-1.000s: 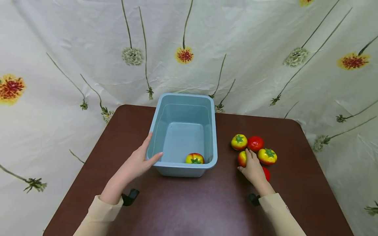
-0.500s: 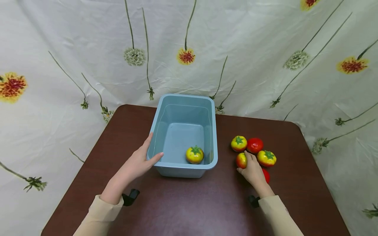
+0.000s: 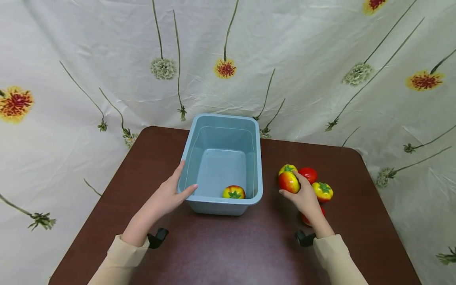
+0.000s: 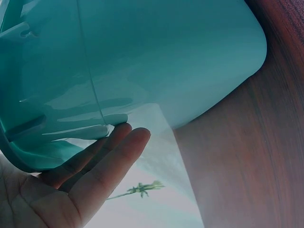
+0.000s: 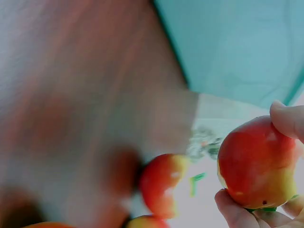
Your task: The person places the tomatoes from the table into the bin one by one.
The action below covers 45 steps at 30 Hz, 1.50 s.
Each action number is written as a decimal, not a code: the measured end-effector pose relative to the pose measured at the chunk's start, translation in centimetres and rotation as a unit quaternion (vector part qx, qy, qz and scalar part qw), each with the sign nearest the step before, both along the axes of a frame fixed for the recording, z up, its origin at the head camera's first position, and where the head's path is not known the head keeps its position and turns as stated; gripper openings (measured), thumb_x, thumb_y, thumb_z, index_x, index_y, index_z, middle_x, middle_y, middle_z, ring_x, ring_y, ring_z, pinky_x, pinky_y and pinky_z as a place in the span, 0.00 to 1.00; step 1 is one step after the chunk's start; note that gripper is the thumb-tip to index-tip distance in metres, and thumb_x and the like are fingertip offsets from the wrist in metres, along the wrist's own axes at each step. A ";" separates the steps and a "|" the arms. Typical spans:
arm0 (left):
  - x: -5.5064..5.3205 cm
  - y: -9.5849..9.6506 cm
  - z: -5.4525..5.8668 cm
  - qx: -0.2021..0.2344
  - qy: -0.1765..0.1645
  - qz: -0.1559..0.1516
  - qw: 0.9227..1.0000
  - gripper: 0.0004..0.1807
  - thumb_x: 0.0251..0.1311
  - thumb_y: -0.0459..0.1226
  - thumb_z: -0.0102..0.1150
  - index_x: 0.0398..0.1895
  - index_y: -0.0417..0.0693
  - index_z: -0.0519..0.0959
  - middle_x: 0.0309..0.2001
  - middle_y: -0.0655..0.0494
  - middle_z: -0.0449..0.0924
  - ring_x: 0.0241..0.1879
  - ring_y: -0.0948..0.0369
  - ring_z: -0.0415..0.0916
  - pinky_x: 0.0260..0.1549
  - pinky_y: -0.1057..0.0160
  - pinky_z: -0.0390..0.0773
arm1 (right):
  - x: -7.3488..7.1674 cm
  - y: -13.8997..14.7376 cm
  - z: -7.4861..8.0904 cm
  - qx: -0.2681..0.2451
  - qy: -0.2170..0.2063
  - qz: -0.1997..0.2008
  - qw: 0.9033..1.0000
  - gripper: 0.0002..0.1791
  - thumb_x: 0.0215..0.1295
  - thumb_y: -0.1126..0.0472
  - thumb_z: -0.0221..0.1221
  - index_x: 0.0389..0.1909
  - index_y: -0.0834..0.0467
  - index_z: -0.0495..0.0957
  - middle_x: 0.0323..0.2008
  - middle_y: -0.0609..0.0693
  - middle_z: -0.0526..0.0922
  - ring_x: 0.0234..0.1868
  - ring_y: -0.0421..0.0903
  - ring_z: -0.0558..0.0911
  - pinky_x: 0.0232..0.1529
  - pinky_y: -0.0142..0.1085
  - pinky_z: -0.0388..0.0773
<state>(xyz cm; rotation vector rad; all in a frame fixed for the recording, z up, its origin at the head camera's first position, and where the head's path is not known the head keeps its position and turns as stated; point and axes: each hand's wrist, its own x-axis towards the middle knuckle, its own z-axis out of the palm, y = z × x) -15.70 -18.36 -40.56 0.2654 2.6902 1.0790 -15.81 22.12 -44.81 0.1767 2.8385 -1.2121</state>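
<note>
In the head view my right hand (image 3: pixel 306 200) grips a yellow-and-red tomato (image 3: pixel 289 182) by its sides, raised slightly off the table. The right wrist view shows the thumb and fingers around this tomato (image 5: pixel 256 166). My left hand (image 3: pixel 165 196) rests at the near left corner of a blue plastic bin (image 3: pixel 222 201), its thumb across the rim. Along the bin's outer wall (image 4: pixel 180 61) in the left wrist view, the fingers lie nearly straight. Another yellow-and-red tomato (image 3: pixel 234 192) is inside the bin near its front wall, partly hidden by the rim.
Around the right hand lie a yellow tomato (image 3: pixel 287 168), partly covered by the held one, a red tomato (image 3: pixel 308 174), another yellow one (image 3: pixel 322 191) and a second red one (image 3: pixel 307 220) partly behind the hand. A flowered cloth (image 3: pixel 306 71) hangs behind the dark brown table (image 3: pixel 228 249).
My right hand has lifted its tomato from the table and moved it slightly up and left. The tomato in the bin has rocked over and back. My left hand stays put.
</note>
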 end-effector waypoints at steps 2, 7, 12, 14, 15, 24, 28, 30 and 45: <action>0.0 0.0 0.0 0.000 -0.001 0.001 1.000 0.54 0.66 0.61 0.52 0.80 0.50 0.31 0.79 0.39 0.41 0.75 0.39 0.50 0.66 0.34 0.60 | -0.2 -0.2 0.8 -0.009 0.007 -0.001 1.000 0.47 0.62 0.52 0.67 0.76 0.59 0.53 0.72 0.64 0.61 0.67 0.63 0.65 0.65 0.61 0.67; 0.0 0.0 0.1 0.003 0.000 0.001 1.000 0.52 0.68 0.57 0.53 0.80 0.49 0.32 0.79 0.38 0.41 0.75 0.39 0.49 0.67 0.35 0.59 | -0.8 -0.9 3.0 -0.040 0.016 -0.002 0.999 0.48 0.62 0.50 0.66 0.77 0.53 0.52 0.74 0.61 0.59 0.68 0.62 0.65 0.65 0.61 0.67; 0.0 0.1 0.2 0.006 0.001 -0.002 1.000 0.52 0.68 0.57 0.53 0.80 0.50 0.32 0.79 0.39 0.41 0.75 0.39 0.50 0.67 0.35 0.59 | -1.6 -2.1 5.1 -0.061 0.024 0.002 0.998 0.48 0.61 0.47 0.67 0.77 0.49 0.52 0.74 0.58 0.60 0.68 0.60 0.65 0.65 0.59 0.68; 0.0 0.2 0.3 0.007 0.004 -0.004 1.000 0.52 0.68 0.57 0.53 0.80 0.50 0.32 0.79 0.38 0.41 0.75 0.39 0.50 0.67 0.35 0.59 | -1.9 -2.7 5.9 -0.067 0.031 0.006 0.997 0.48 0.60 0.46 0.68 0.77 0.48 0.53 0.73 0.57 0.61 0.68 0.59 0.66 0.65 0.58 0.69; 0.0 0.2 0.3 0.008 0.004 -0.004 1.000 0.52 0.67 0.58 0.53 0.80 0.50 0.32 0.79 0.39 0.41 0.75 0.39 0.50 0.67 0.35 0.59 | -2.0 -3.0 6.3 -0.070 0.035 0.009 0.997 0.48 0.59 0.46 0.68 0.77 0.48 0.54 0.73 0.57 0.61 0.68 0.59 0.66 0.65 0.58 0.69; 0.0 0.3 0.3 0.008 0.001 -0.003 1.000 0.53 0.67 0.59 0.53 0.80 0.50 0.32 0.79 0.39 0.42 0.75 0.39 0.50 0.67 0.35 0.59 | -3.1 -5.3 8.2 -0.090 0.064 0.042 0.993 0.47 0.59 0.50 0.69 0.76 0.48 0.56 0.73 0.54 0.62 0.68 0.56 0.67 0.66 0.56 0.69; -0.1 0.2 0.2 0.007 0.002 -0.002 1.000 0.53 0.67 0.59 0.53 0.80 0.50 0.32 0.79 0.40 0.41 0.75 0.40 0.50 0.67 0.36 0.60 | -3.7 -6.4 8.4 -0.083 0.071 0.063 0.992 0.46 0.59 0.51 0.69 0.76 0.50 0.57 0.72 0.55 0.64 0.66 0.56 0.69 0.64 0.55 0.72; -0.1 0.2 0.1 0.006 0.002 -0.001 1.000 0.53 0.67 0.59 0.53 0.80 0.50 0.32 0.79 0.39 0.42 0.75 0.39 0.50 0.67 0.35 0.60 | -3.9 -7.0 8.5 -0.076 0.069 0.072 0.992 0.46 0.58 0.51 0.69 0.76 0.50 0.57 0.72 0.55 0.64 0.66 0.56 0.69 0.62 0.54 0.73; 0.0 0.0 -0.2 0.010 0.002 0.009 1.000 0.52 0.67 0.55 0.54 0.80 0.52 0.32 0.79 0.40 0.42 0.74 0.39 0.51 0.66 0.34 0.60 | -4.5 -9.5 8.5 -0.036 0.066 0.127 0.989 0.47 0.56 0.55 0.71 0.75 0.52 0.58 0.71 0.56 0.66 0.64 0.57 0.71 0.58 0.52 0.78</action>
